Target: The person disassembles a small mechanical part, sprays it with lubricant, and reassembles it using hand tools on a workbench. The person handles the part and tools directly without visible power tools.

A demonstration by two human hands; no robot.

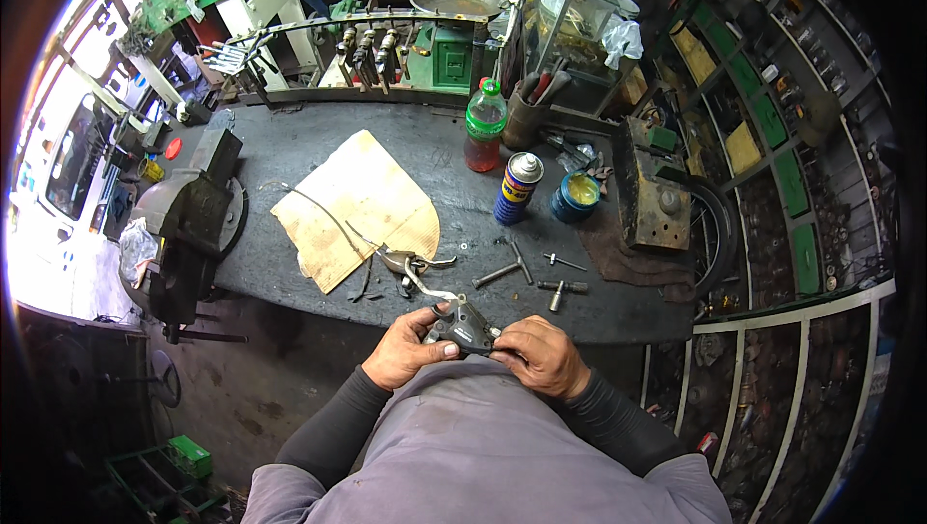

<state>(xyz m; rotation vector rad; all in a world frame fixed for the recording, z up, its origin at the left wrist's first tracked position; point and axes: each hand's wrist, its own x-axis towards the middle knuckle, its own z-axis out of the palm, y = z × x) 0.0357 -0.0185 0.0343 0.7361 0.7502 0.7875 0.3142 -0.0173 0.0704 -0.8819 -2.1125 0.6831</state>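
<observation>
Close to my body, at the bench's near edge, both hands hold a bicycle brake lever with a dark body (pixel 469 330) and a bent silver blade. My left hand (pixel 406 342) is closed round its left end, thumb along the near side. At the other end, the fingers of my right hand (pixel 543 355) pinch a small silver fitting on the lever body. A second brake lever (pixel 398 259) lies just beyond, on the edge of a piece of cardboard (pixel 362 200), with a cable (pixel 323 210) running off it. Small dark pieces (pixel 365 283) lie beside it.
T-handle wrenches (pixel 502 271) lie to the right on the dark bench (pixel 290 128). Behind them stand a blue spray can (pixel 517 191), an open grease tub (pixel 576 198) and a bottle of red liquid (pixel 485 128). A bench vise (pixel 188 210) is at left, a metal block (pixel 661 200) at right.
</observation>
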